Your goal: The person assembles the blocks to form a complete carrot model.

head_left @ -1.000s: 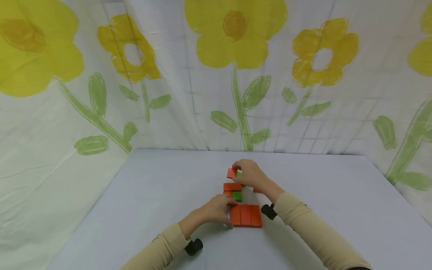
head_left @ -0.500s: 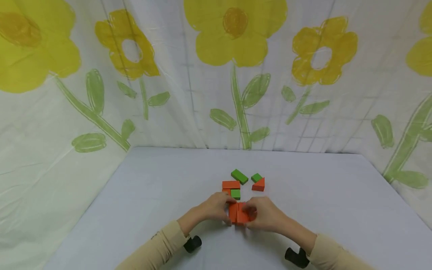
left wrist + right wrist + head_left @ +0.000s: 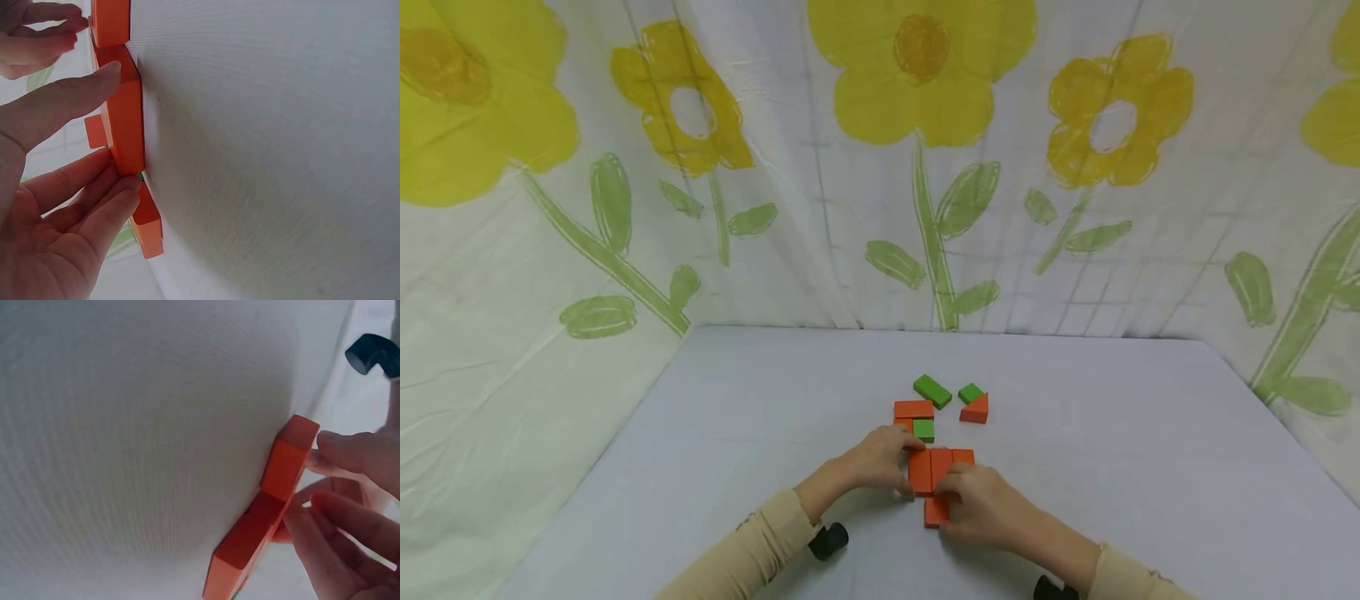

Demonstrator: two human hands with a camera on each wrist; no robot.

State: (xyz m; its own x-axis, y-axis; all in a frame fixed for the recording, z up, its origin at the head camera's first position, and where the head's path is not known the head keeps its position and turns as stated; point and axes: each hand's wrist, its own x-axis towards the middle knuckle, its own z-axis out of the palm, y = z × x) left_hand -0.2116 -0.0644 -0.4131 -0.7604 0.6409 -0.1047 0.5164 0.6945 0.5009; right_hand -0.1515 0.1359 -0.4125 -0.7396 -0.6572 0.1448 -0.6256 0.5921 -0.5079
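Orange wooden blocks lie side by side in a row mid-table in the head view. My left hand holds the leftmost one; in the left wrist view its thumb sits at the near end of that block and its fingertips at the far end. Another orange block lies against the row's near side, running crosswise. My right hand grips this block, with the thumb at its edge in the right wrist view and the hand covering its right part.
Behind the row lie an orange block, a green square block and a partly hidden orange one. Farther back are a green long block, a small green block and an orange triangular block. A flowered curtain hangs behind.
My right hand has come from the back blocks to the near side of the row, bringing an orange block there. My left hand has stayed at the row's left end.
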